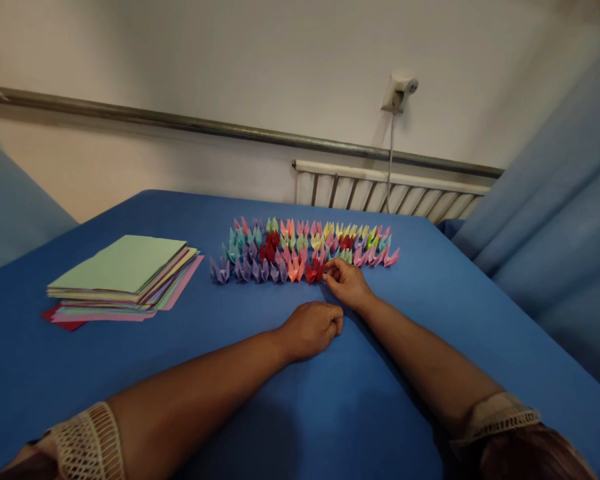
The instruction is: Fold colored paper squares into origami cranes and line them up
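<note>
Several small folded paper cranes (300,250) in purple, teal, red, orange, yellow and pink stand in rows on the blue table (410,400). My right hand (349,283) reaches to the front row, its fingers pinched at a red crane (314,271). My left hand (311,329) rests on the table just in front of the rows, fingers curled loosely with nothing seen in them.
A stack of coloured paper sheets (125,280), light green on top, lies at the left of the table. Behind the table are a white wall with a metal rail (180,122), a radiator (385,190) and a wall socket (397,93). Blue fabric (555,220) hangs at the right.
</note>
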A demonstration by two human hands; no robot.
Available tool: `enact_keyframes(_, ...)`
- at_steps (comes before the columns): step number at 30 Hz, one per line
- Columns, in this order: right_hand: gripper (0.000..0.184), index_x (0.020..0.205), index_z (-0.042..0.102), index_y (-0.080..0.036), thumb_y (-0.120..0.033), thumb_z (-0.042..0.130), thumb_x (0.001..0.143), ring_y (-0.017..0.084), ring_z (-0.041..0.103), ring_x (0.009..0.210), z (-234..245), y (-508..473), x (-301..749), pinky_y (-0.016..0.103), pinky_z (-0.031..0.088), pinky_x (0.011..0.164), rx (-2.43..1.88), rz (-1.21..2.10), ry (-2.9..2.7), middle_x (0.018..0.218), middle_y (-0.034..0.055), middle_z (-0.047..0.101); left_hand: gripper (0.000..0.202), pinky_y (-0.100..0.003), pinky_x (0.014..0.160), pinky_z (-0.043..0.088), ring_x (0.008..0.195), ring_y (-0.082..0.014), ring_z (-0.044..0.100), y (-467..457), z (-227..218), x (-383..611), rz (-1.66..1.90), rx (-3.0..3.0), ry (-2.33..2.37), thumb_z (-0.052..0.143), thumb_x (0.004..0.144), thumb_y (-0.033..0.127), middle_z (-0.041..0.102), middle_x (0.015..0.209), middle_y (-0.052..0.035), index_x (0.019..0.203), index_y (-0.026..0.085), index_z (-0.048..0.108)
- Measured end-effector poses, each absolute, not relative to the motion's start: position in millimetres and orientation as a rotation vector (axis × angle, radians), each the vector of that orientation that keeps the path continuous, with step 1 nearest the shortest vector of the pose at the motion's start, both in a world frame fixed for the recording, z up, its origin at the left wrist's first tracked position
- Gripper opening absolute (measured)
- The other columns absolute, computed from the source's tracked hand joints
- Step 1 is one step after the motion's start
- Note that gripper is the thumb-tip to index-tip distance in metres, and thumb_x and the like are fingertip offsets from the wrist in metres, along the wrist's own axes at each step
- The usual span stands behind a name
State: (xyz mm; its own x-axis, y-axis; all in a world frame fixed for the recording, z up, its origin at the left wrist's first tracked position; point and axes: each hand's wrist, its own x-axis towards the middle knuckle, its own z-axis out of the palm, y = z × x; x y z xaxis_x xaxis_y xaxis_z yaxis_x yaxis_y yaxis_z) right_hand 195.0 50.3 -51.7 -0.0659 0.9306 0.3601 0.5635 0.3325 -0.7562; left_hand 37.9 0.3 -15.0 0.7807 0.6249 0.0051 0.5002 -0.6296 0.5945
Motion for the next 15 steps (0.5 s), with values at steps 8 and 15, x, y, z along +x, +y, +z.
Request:
enact_keyframes(8, 0.009, 0.076, 0.054, -0.022, -0.022, 0.057, 0.068, 0.013, 0.051, 0.053, -51.8, 42.5, 198.5, 0.025, 0.042, 0.052, -1.463, 0.774, -1.293, 0.06, -0.0043, 0.054, 0.022, -0.024, 0.069, 0.043, 0.075, -0.0146, 0.061, 1.8, -17.0, 38.3, 0.285, 2.416, 0.84, 0.046, 0.075, 0.01, 0.068, 0.077, 0.0019, 0.075, 0.021, 0.065)
enact_keyframes(15, 0.017, 0.079, 0.055, -0.02, -0.03, 0.057, 0.067, 0.013, 0.054, 0.053, -59.4, -6.6, 179.9, 0.024, 0.044, 0.05, -1.398, 0.992, -1.073, 0.062, -0.0024, 0.057, 0.018, -0.024, 0.067, 0.043, 0.071, -0.0151, 0.06, -6.7, -16.6, 38.3, 0.378, 2.43, 0.831, 0.049, 0.074, 0.009, 0.066, 0.071, 0.0006, 0.071, 0.02, 0.064)
